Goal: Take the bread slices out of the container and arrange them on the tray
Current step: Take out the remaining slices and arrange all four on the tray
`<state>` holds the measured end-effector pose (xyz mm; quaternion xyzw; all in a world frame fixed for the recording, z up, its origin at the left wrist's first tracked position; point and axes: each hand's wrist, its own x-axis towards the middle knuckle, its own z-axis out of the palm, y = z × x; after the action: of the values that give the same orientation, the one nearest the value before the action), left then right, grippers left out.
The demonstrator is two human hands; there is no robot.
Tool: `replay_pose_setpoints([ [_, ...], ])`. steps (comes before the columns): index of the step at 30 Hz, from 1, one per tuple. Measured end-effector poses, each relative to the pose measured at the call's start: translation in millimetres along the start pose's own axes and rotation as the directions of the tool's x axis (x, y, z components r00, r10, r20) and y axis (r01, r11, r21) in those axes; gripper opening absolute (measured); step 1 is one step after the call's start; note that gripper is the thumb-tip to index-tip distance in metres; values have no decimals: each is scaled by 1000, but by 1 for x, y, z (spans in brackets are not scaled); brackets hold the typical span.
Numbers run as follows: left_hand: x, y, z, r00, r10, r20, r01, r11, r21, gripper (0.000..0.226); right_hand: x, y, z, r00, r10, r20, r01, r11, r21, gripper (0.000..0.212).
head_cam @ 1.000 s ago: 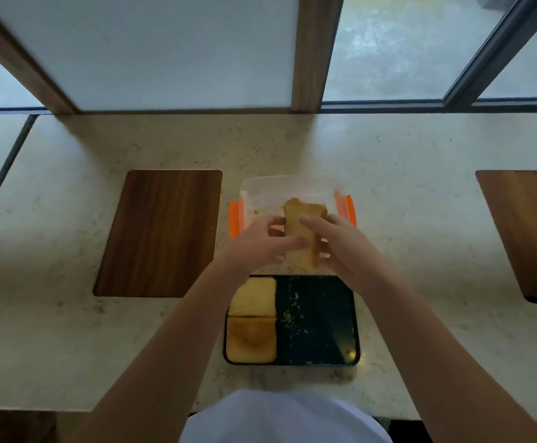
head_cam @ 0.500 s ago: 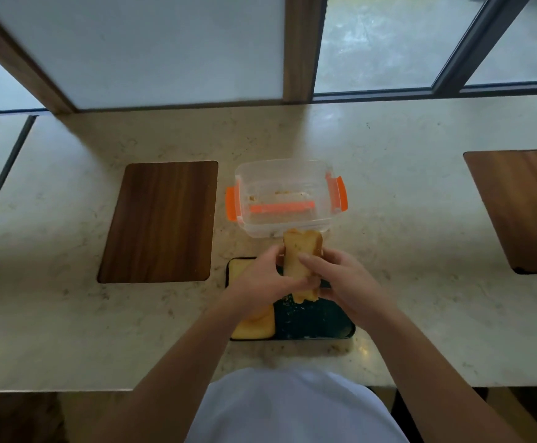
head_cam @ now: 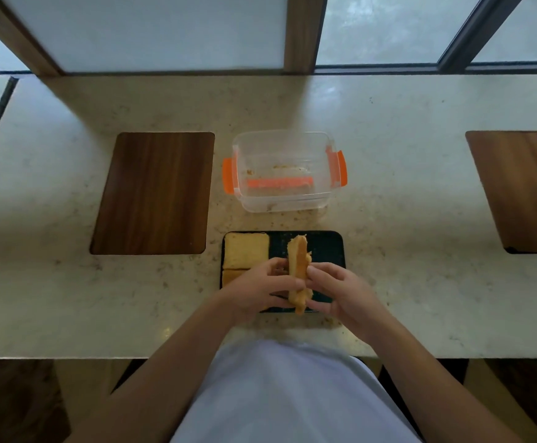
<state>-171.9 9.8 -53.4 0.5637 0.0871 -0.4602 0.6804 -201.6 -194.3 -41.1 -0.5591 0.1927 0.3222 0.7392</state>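
Over the pale counter, left hand and right hand pinch bread slices edge-up, long axis front-to-back, above the tray's bare right half.

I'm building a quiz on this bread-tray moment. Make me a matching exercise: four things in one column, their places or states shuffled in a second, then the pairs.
1. clear plastic container with orange clips
2. golden bread slice held on edge
3. pale yellow bread slice
4. dark wooden board

A. flat in the black tray's far-left corner
B. left of the container
C. gripped between left hand and right hand
D. only crumbs inside

Pairs: 1-D, 2-C, 3-A, 4-B
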Motion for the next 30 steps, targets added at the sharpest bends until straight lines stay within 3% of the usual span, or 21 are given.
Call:
replay_pose_setpoints([
  [6,1,-6,3,999,-12,52,18,995,-102,61,3,0,-4,999,16,-50,-17,1000,-22,32],
  [13,0,0,1,998,28,57,-19,989,-149,55,14,-12,-6,1000,20,-22,-22,996,-81,44],
  [21,-2,1,-2,996,34,83,-19,985,-173,55,17,-25,1,999,-16,-29,4,917,-398,47],
  [25,1,3,0,1000,-2,25,6,989,-151,48,18,-20,1,983,-150,-109,72,852,-519,24],
  [28,4,4,1,998,-40,-39,35,991,-129,63,23,-12,-2,945,-232,-229,65,822,-566,12],
  [30,7,3,0,993,-61,-99,50,993,-107,78,28,-5,-8,928,-183,-324,14,887,-461,12],
])
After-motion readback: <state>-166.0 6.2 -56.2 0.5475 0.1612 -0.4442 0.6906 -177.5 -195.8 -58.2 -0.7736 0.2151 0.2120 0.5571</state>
